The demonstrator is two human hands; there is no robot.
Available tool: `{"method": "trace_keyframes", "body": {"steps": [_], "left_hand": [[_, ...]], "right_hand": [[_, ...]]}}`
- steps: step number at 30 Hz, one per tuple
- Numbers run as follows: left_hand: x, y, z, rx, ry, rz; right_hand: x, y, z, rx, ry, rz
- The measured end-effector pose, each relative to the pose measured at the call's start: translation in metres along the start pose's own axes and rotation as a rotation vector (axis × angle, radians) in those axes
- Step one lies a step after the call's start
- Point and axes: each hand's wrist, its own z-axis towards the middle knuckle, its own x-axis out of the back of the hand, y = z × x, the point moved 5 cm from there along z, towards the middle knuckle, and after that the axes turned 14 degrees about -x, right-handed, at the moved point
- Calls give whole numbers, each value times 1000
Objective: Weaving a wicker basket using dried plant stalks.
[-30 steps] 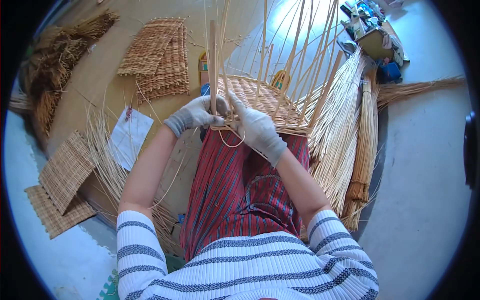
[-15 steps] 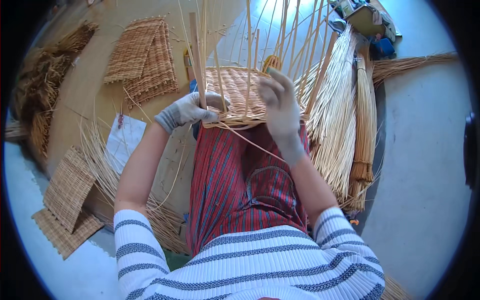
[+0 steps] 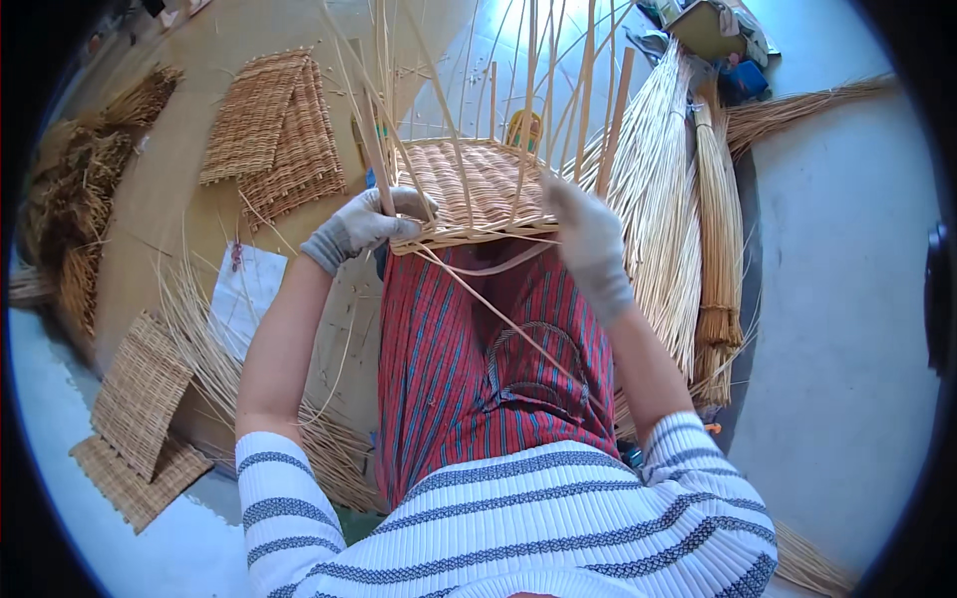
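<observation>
A half-woven wicker basket rests at my lap, its woven base facing up and long upright stakes rising around it. My left hand, in a grey-white glove, is closed on the basket's near left corner, thumb below the edge and fingers over the inside, beside a thick stake. At the near right side, my gloved right hand is closed with a wicker strand running to it; the fingertips are partly hidden. That strand bows in a loop below the near edge. Another loose strand slants across my red striped garment.
Woven panels lie on the floor at far left, and more panels nearer. Pale wicker bundles stretch along the right, next to a browner bundle. Loose strands and a white sheet lie left of me.
My right hand has come down from above the basket toward its near right edge, and a strand now loops below that edge. My left hand keeps its hold; the basket sits slightly farther left.
</observation>
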Motion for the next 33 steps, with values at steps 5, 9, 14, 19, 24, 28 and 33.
{"method": "trace_keyframes", "body": {"steps": [5, 9, 14, 19, 24, 28, 33], "left_hand": [[-4, 3, 5, 26, 13, -60], [6, -6, -2, 60, 5, -25], [-6, 2, -11, 15, 159, 164], [-13, -3, -29, -101, 338, 137], [-24, -10, -27, -164, 454, 163], [-17, -15, -32, -167, 432, 131], [-25, -8, -31, -143, 523, 140]], "right_hand": [[18, 50, -39, -213, 138, 13], [-33, -50, -18, 24, -125, -298], [-57, -63, -13, -43, -408, -574], [-60, -28, -11, 280, -205, -365], [-31, -51, -114, 426, -81, -122], [-71, 12, -148, -382, -637, 179], [-10, 30, -64, -96, -33, 579]]}}
